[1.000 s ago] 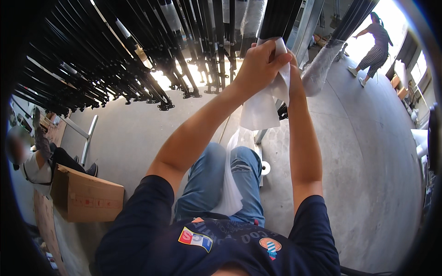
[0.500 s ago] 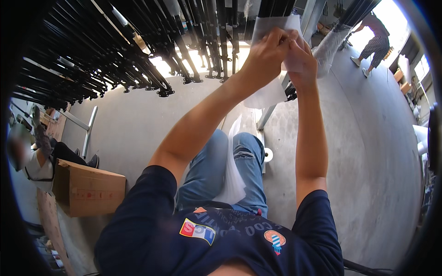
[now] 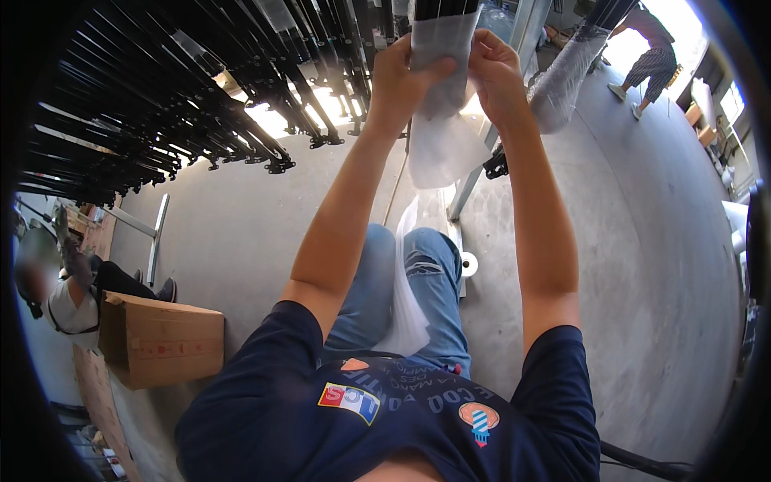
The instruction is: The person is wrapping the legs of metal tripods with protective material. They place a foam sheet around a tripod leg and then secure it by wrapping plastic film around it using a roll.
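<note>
My left hand and my right hand are raised high, both gripping a clear plastic sleeve drawn over the lower end of a hanging black part. The sleeve's loose end hangs below my hands. More white plastic sheeting drapes down between my legs. Rows of hanging black metal parts fill the rack to the left of my hands.
A cardboard box sits on the concrete floor at lower left, beside a seated person. Another person stands at the far upper right. A wrapped bundle leans right of my hands. A metal rack post and a tape roll stand nearby.
Both hands have risen higher and the plastic sleeve has been pulled further up over the hanging black part.
</note>
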Motion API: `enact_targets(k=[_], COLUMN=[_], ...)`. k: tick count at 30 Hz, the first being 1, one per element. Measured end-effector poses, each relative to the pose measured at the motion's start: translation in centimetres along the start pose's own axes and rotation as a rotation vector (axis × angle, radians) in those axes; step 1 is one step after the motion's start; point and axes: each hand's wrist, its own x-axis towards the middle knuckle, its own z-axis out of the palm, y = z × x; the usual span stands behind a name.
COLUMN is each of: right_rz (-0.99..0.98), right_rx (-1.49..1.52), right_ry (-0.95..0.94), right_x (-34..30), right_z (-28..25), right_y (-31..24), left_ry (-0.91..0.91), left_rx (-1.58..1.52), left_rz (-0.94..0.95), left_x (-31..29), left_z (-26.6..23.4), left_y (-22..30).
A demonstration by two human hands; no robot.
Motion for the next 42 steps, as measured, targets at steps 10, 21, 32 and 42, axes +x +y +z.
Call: enact_targets(k=[10,21,32,42], right_rz=[-0.164,-0.062,-0.045,-0.255], right_rx=[-0.788,-0.851,-0.932,-1.025], right_ry=[0.276,0.384,0.540,0.551], right_x=[-1.7,-8.0,-10.3,-8.3], right_z=[2.6,2.6,4.1,3.1], right_y=[0.6,0.1,1.9,1.9], left_ry=[-0.262,-0.583,-0.587,-0.624], left_rx=[-0.321,-0.464,-0.463,-0.089], left_rz=[-0.129,-0.171,-0.111,-0.066], left_x=[2.3,3.7,3.6,2.6], left_z=[-2.8,-2.5,-1.9,-3.0], left_y=[-0.7,-1.3,-0.9,-1.5])
